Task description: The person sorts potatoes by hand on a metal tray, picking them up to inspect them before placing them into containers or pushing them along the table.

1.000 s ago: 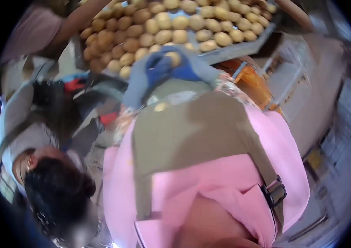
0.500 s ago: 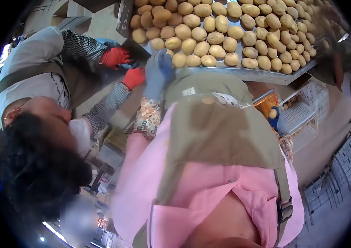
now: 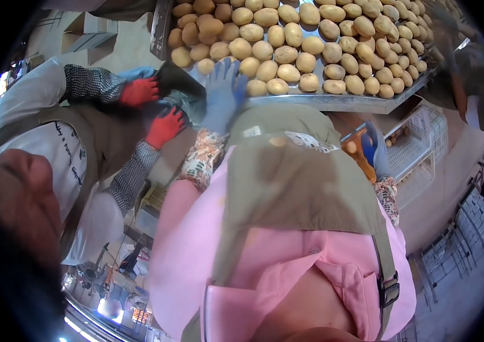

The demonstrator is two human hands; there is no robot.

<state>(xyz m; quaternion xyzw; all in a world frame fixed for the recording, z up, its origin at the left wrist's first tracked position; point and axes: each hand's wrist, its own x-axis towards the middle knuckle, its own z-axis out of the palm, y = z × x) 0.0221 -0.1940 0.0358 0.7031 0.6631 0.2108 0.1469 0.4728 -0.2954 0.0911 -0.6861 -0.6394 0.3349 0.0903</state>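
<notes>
My left hand, in a grey-blue glove, lies with its fingers stretched out at the near-left edge of the metal tray. Its fingertips are beside the potatoes spread over that tray. Low on the right, my right hand, in a blue glove, is at an orange-lined container. Its fingers look extended, with no potato visible in them. One potato shows inside the container, just left of that hand.
A co-worker's red-gloved hands are close to my left hand, near a dark bag-like thing. At right stands a white plastic crate with a few potatoes inside. Another person stands at the far right.
My right hand held a potato over the container; now its fingers are extended and a potato lies inside. My left hand's fingers have spread. The co-worker's red-gloved hands have moved apart.
</notes>
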